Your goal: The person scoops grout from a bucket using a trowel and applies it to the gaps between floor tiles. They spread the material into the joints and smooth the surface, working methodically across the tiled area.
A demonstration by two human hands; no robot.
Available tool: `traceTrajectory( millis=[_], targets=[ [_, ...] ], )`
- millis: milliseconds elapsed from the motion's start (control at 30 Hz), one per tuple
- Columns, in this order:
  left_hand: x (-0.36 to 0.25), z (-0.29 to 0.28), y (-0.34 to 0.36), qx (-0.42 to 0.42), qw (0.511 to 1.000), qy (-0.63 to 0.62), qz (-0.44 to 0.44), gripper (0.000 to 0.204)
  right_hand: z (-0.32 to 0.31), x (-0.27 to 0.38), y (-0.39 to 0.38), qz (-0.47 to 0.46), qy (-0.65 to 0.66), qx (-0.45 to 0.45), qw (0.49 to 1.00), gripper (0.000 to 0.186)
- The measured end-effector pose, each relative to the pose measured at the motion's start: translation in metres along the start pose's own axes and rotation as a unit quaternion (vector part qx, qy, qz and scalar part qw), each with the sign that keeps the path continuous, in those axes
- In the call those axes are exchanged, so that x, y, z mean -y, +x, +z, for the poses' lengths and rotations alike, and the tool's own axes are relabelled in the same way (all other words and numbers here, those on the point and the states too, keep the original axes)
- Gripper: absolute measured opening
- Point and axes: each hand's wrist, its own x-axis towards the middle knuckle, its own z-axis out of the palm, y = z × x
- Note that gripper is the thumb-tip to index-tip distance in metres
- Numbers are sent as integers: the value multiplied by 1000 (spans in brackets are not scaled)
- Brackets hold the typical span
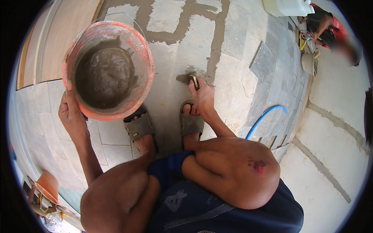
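Note:
My left hand [72, 110] grips the near-left rim of an orange bucket [150, 77], with its fingers partly hidden by the wall. Wet grey mortar [107, 73] lies inside the bucket, and its thin wire handle is hanging over the far side. Low over the floor, my right hand [203, 96] is closed round the handle of a small trowel [194, 82]. The blade is hard to make out among a dab of dark mortar [182, 78] on the pale floor. Both of my sandalled feet stand just behind these hands.
Grey mortar bands [216, 46] cross the floor ahead. A loose grey tile [261, 62] lies on the paving at right, near a curved blue hose [265, 118]. Beyond are a pale jug [287, 7], a crouching person [326, 27] and a grey bucket [309, 63]. Another orange bucket [47, 187] is at lower left.

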Motion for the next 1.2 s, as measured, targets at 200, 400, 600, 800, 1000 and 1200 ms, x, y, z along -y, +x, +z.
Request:
traceTrajectory(
  millis=[200, 400, 600, 800, 1000, 1200],
  targets=[
    [-6, 6, -2, 15, 1000, 9, 14, 44, 20, 5, -5, -22, 18, 58, 998, 28],
    [-2, 0, -1, 16, 1000, -4, 1, 44, 11, 18, -9, -72, 52, 143, 986, 32],
    [-1, 0, -1, 11, 1000, 5, 3, 44, 6, -7, -16, -224, -79, 75, 968, 38],
    [-3, 5, 1, 16, 1000, 1, -2, 44, 26, -30, -29, -248, -122, 160, 948, 37],
    [-7, 5, -4, -3, 1000, 7, -4, 43, -20, -7, -18, -143, -60, 137, 978, 34],
    [-1, 2, -1, -4, 1000, 6, -5, 43, -20, -9, -6, -15, -10, 17, 1000, 25]
  ],
)
